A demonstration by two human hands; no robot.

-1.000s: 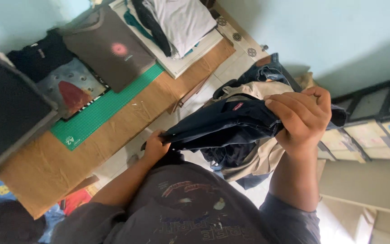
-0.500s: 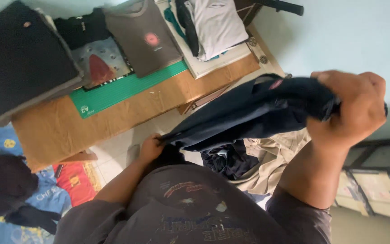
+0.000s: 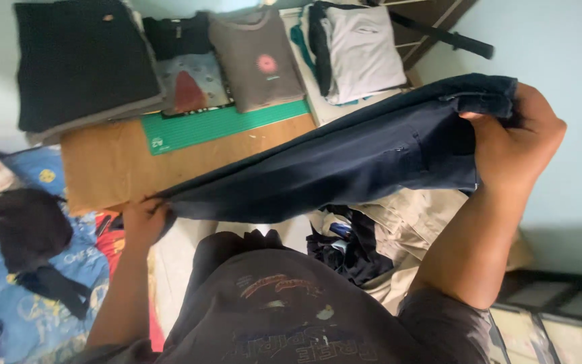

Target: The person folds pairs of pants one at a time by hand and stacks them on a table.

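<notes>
Your hands have drawn apart: the dark navy trousers (image 3: 345, 165), bunched a second ago, now stretch taut in the air above the clothes pile (image 3: 378, 236). Your right hand (image 3: 510, 145) clamps the waistband, your left hand (image 3: 144, 219) pinches the hem beside the tabletop (image 3: 112, 168), so the garment is opened out flat.

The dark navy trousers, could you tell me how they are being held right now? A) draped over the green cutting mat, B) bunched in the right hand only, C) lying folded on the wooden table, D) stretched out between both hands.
D: the dark navy trousers span from the left hand to the right hand, each gripping one end.
</notes>
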